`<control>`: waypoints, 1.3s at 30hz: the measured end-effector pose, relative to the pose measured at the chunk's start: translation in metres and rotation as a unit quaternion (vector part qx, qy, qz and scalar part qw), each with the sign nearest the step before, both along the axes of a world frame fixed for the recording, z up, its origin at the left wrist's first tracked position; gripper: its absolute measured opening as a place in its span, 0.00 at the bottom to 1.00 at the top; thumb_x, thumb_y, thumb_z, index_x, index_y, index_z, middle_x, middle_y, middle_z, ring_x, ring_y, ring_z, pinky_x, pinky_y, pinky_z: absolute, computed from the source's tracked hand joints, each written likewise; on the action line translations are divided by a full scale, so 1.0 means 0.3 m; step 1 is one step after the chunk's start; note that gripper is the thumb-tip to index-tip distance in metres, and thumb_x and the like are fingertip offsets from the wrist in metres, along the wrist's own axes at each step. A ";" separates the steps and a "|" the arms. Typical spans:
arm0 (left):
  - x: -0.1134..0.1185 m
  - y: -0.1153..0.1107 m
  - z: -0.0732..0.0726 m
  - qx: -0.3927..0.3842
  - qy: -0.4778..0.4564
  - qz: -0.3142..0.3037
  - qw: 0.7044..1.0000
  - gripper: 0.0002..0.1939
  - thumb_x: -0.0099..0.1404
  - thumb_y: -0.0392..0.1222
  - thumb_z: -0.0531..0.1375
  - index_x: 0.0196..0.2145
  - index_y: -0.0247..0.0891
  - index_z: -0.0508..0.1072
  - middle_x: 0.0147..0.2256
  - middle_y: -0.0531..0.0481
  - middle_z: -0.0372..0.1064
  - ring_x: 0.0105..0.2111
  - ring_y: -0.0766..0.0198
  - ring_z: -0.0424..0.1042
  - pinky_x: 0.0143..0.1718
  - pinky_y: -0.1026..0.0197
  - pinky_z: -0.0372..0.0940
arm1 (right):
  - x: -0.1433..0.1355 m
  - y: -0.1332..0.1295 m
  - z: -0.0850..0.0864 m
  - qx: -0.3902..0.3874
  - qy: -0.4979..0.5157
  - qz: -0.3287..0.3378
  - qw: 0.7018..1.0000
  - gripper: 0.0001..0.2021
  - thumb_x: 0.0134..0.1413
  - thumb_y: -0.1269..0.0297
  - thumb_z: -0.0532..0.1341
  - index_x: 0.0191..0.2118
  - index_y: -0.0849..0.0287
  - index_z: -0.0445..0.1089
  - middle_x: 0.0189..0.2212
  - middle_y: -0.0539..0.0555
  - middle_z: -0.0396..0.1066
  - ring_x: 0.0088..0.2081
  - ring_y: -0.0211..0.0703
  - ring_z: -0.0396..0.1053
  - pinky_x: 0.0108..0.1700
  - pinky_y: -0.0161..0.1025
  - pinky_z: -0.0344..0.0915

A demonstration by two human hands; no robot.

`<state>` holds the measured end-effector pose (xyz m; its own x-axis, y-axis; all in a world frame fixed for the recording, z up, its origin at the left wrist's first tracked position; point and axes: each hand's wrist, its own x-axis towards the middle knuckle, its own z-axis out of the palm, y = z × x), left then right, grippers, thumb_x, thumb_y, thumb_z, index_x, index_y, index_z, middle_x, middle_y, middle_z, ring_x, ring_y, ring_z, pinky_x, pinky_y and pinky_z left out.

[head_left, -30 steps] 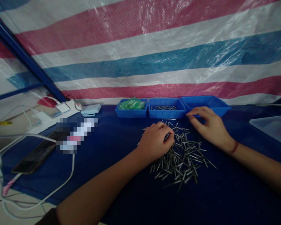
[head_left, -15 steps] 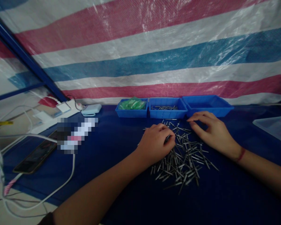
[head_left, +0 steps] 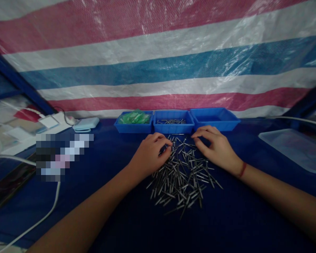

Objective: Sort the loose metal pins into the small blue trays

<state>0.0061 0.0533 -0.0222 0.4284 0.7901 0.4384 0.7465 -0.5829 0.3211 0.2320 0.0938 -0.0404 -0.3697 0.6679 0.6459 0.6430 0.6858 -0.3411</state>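
A loose pile of silvery blind rivets [head_left: 180,179], thin pins with thicker ends, lies on the dark blue tabletop [head_left: 210,228]. Curled over the pile's upper left edge is my left hand [head_left: 152,153]; its thumb and index finger arch close together around a small gap, and no rivet shows between them. My right hand [head_left: 217,146] hovers at the upper right edge, fingers bent and thumb apart, with nothing visible in it. Behind the pile, a blue bin [head_left: 173,128] holds more such rivets.
Left of that bin stands another blue bin [head_left: 133,129] with green plastic packets [head_left: 137,116]; a third blue bin [head_left: 216,125] sits to the right. A translucent lid-like sheet [head_left: 295,147] lies far right. Leftward are a phone [head_left: 10,184], a white cable [head_left: 51,211] and a power strip [head_left: 60,121].
My view has turned slightly right, so everything sits further left in the picture. Both hands keep nearly the same pose around the pile.
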 end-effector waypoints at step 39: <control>0.108 -0.043 0.042 -0.118 -0.199 0.043 0.972 0.08 0.66 0.40 0.51 0.33 0.37 0.67 0.30 0.51 0.67 0.30 0.64 0.66 0.33 0.60 0.62 | -0.087 -0.121 0.059 -0.011 0.060 0.141 0.988 0.05 0.49 0.65 0.61 0.34 0.57 0.68 0.30 0.51 0.70 0.35 0.41 0.66 0.40 0.43 0.62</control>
<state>0.0386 0.0406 -0.0097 0.1900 0.9141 0.3581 0.5776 -0.3990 0.7121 0.2058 0.0576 -0.0227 -0.4654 0.5630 0.6830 0.3815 0.8239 -0.4191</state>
